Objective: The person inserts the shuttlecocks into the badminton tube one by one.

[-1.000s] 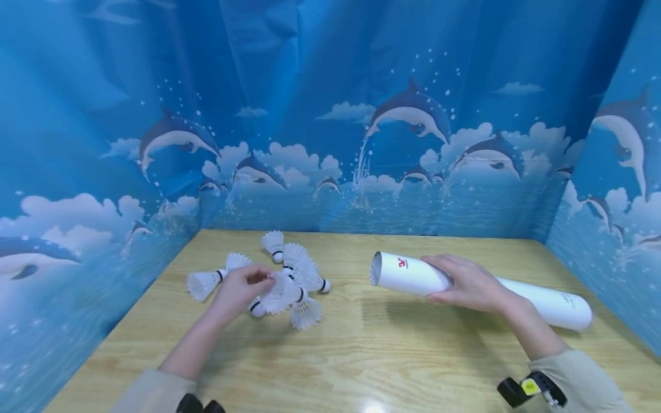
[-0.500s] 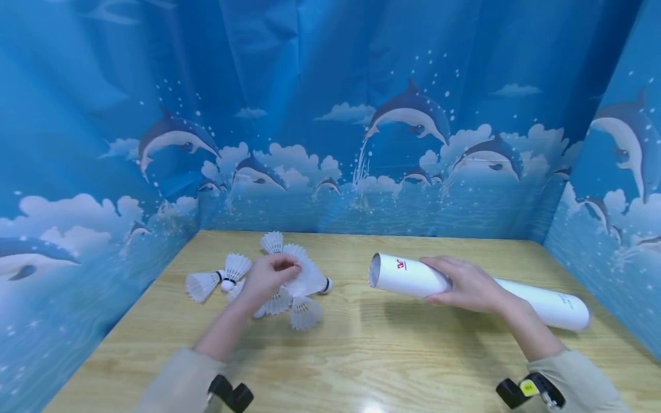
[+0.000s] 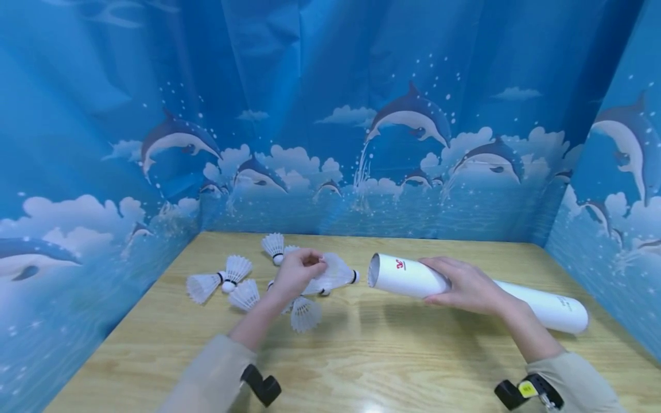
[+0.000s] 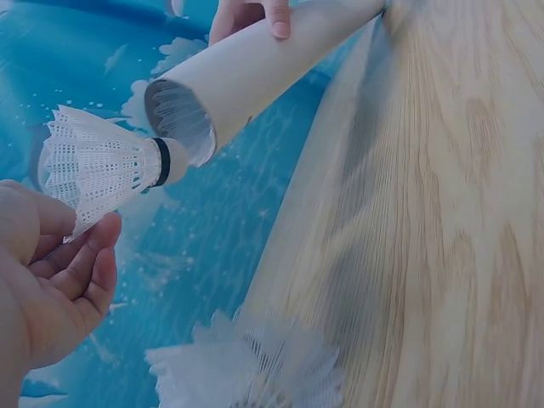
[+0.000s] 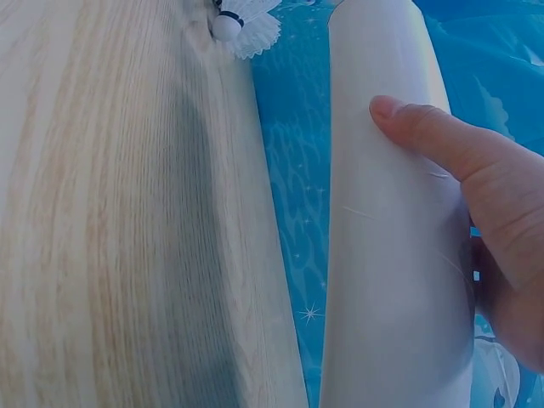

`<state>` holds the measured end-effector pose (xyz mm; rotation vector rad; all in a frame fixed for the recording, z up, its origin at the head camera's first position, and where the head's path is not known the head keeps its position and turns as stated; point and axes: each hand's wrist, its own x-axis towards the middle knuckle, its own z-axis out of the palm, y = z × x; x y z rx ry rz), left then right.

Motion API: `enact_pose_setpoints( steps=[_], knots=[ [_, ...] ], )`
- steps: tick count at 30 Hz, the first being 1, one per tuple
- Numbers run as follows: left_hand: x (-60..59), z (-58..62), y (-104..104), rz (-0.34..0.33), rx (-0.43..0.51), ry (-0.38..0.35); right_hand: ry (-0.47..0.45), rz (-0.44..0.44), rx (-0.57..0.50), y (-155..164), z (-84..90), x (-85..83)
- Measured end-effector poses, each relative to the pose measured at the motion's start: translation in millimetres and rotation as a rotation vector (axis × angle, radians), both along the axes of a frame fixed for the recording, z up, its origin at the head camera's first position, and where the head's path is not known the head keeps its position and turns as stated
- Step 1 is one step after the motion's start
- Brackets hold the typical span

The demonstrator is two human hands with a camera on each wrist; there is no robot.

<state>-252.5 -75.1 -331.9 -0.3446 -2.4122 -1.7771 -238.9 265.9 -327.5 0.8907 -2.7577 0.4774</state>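
One white feathered shuttlecock point(image 4: 100, 165), black-banded cork, points into the white tube point(image 3: 480, 289).

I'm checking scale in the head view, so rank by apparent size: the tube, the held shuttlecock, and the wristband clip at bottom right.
1. Tube
2. Clip and shuttlecock: look alike; the clip sits nearer the camera, so unranked.

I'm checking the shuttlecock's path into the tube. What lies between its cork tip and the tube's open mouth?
Nothing: in the left wrist view the shuttlecock held by the left hand has its cork right at the white tube mouth, no object between.
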Motion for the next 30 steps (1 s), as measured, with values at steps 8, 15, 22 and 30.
enact_pose_setpoints(
  steps=[8, 15, 22, 30],
  knots=[
    [-5.7, -0.7, 23, -0.020, 0.048, -0.001, 0.017, 0.012, -0.012, -1, -0.4, 0.3],
    [-9.1, -3.7, 40, -0.005, 0.058, -0.015, 0.004, 0.003, -0.016, 0, -1.8, 1.0],
    [-11.6, -8.0, 53, -0.023, 0.078, -0.017, 0.011, 0.005, -0.019, 0, 0.0, 0.9],
    [-10.7, -10.4, 58, -0.032, -0.005, -0.018, 0.044, 0.031, -0.012, 1, -2.4, -1.1]
  ],
)
